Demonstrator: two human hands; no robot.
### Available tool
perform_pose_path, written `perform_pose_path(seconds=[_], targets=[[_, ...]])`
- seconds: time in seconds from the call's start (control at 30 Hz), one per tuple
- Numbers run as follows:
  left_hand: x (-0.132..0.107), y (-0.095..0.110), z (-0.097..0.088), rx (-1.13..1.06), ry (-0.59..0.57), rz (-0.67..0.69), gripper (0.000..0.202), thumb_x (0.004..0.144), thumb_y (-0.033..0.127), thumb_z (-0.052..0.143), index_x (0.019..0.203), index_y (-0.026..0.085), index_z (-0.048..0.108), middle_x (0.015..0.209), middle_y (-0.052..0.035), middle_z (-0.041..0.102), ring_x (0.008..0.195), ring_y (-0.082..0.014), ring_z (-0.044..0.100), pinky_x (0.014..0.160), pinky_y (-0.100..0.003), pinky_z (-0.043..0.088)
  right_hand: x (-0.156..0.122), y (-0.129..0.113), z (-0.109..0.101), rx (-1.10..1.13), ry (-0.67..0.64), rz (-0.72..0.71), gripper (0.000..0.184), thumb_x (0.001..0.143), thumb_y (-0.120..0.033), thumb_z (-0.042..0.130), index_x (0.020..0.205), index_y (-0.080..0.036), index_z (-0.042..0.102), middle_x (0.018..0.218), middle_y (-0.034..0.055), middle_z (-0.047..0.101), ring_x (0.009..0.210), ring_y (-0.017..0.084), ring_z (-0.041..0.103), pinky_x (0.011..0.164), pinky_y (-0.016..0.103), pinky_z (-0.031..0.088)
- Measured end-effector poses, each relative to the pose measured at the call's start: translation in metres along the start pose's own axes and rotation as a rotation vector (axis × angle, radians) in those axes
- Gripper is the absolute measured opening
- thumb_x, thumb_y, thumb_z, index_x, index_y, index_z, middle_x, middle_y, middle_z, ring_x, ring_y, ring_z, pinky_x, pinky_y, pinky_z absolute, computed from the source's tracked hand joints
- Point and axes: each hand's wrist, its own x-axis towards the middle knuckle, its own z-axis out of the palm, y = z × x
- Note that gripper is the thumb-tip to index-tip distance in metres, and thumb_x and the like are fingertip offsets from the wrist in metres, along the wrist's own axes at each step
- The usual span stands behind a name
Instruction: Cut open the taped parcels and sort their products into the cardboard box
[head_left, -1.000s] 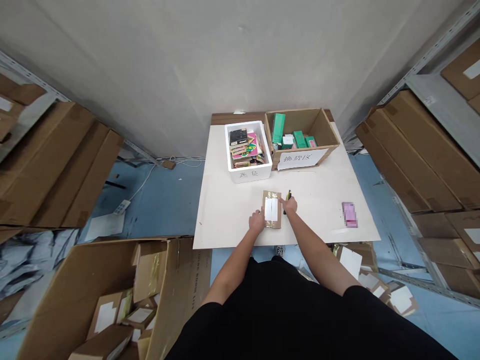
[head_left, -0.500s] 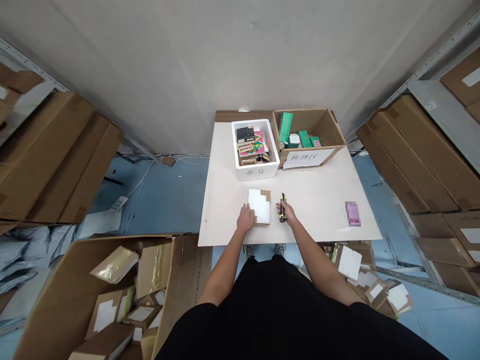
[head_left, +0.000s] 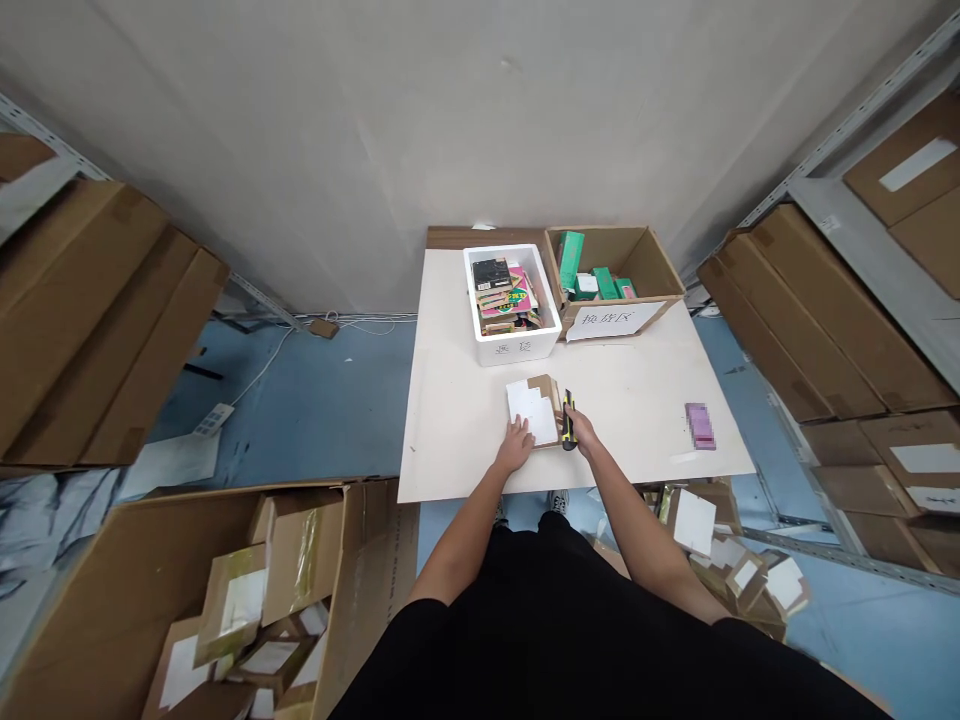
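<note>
My left hand (head_left: 515,445) lies on the lower left corner of a flat cardboard parcel (head_left: 534,411), which carries white paper patches on its top. My right hand (head_left: 581,432) is closed around a yellow and black utility knife (head_left: 568,420), right beside the parcel's right edge. The knife's blade is hidden. A pink packet (head_left: 699,426), blurred out, lies on the white work board (head_left: 637,400) to the right of my hands.
A white foam box (head_left: 512,345) of colourful packets and a cardboard box (head_left: 615,260) of green cartons stand at the board's back edge. Shelves of brown cartons flank the board. An open carton of parcels (head_left: 300,600) sits at lower left, and loose parcels (head_left: 720,550) lie at lower right.
The parcel has slid right to the knife and turned slightly, with my left hand following it. One second ago its taped side was up; the white-patched side now faces up.
</note>
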Motion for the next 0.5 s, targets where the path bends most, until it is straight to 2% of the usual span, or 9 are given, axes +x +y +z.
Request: perform_pose_path(seconds=[0.1, 0.17, 0.2, 0.23, 0.27, 0.33, 0.4, 0.5], targets=[[-0.008, -0.028, -0.027, -0.01, 0.048, -0.151, 0.06, 0.108, 0.033, 0.036, 0.163, 0.01, 0.044, 0.176, -0.0184, 0.031, 0.167, -0.0313, 0.019, 0.135, -0.052, 0.023, -0.009, -0.003, 0.023, 0.147, -0.124, 0.078, 0.031, 0.104, -0.048, 0.064, 0.108, -0.018, 0.067, 0.111, 0.0134, 0.081, 0.095, 0.022, 0.078, 0.069, 0.027, 0.063], [-0.009, -0.049, -0.054, 0.003, 0.107, -0.236, 0.067, 0.106, 0.038, 0.044, 0.167, 0.011, 0.037, 0.179, -0.0173, 0.024, 0.167, -0.0345, 0.02, 0.134, -0.051, 0.028, -0.014, -0.003, 0.045, 0.214, -0.184, 0.151, 0.024, 0.106, -0.042, 0.062, 0.109, -0.018, 0.066, 0.113, 0.0145, 0.081, 0.096, 0.023, 0.079, 0.068, 0.028, 0.064], [-0.007, -0.057, -0.069, 0.022, 0.123, -0.197, 0.075, 0.104, 0.042, 0.048, 0.171, 0.013, 0.03, 0.181, -0.0157, 0.018, 0.167, -0.0338, 0.019, 0.133, -0.048, 0.029, -0.015, -0.002, 0.056, 0.232, -0.199, 0.179, 0.022, 0.107, -0.039, 0.061, 0.109, -0.018, 0.066, 0.113, 0.0149, 0.08, 0.096, 0.023, 0.079, 0.068, 0.029, 0.064], [-0.003, -0.064, -0.085, 0.054, 0.085, -0.11, 0.085, 0.102, 0.047, 0.055, 0.173, 0.014, 0.022, 0.182, -0.014, 0.01, 0.168, -0.0327, 0.017, 0.133, -0.045, 0.03, -0.016, -0.001, 0.065, 0.236, -0.203, 0.194, 0.021, 0.107, -0.038, 0.06, 0.109, -0.018, 0.066, 0.114, 0.0149, 0.08, 0.096, 0.023, 0.079, 0.068, 0.028, 0.064], [0.002, -0.069, -0.099, 0.072, 0.055, -0.053, 0.097, 0.095, 0.051, 0.065, 0.174, 0.019, 0.019, 0.183, -0.0101, 0.006, 0.168, -0.0312, 0.015, 0.134, -0.042, 0.029, -0.016, -0.001, 0.072, 0.225, -0.2, 0.198, 0.02, 0.108, -0.037, 0.059, 0.109, -0.018, 0.066, 0.113, 0.0146, 0.08, 0.095, 0.022, 0.079, 0.068, 0.028, 0.064], [0.017, -0.073, -0.123, 0.16, -0.06, 0.021, 0.125, 0.077, 0.056, 0.085, 0.175, 0.022, 0.014, 0.183, -0.009, 0.002, 0.169, -0.0349, 0.008, 0.133, -0.043, 0.029, -0.014, -0.003, 0.081, 0.156, -0.183, 0.169, 0.02, 0.107, -0.038, 0.061, 0.108, -0.018, 0.066, 0.11, 0.013, 0.081, 0.092, 0.02, 0.079, 0.069, 0.026, 0.063], [0.032, -0.07, -0.135, 0.265, -0.17, 0.036, 0.143, 0.065, 0.057, 0.094, 0.175, 0.023, 0.009, 0.183, -0.0108, 0.0, 0.168, -0.0392, 0.005, 0.132, -0.048, 0.03, -0.01, -0.009, 0.083, 0.018, -0.161, 0.118, 0.024, 0.107, -0.042, 0.061, 0.108, -0.019, 0.065, 0.106, 0.0107, 0.081, 0.084, 0.019, 0.079, 0.069, 0.026, 0.062], [0.045, -0.058, -0.129, 0.344, -0.233, 0.01, 0.146, 0.065, 0.056, 0.095, 0.175, 0.023, 0.004, 0.183, -0.0131, -0.001, 0.168, -0.0415, 0.005, 0.13, -0.051, 0.033, 0.002, -0.025, 0.085, -0.366, -0.127, 0.015, 0.03, 0.111, -0.047, 0.054, 0.113, -0.019, 0.063, 0.1, 0.0084, 0.08, 0.075, 0.02, 0.077, 0.07, 0.027, 0.059]])
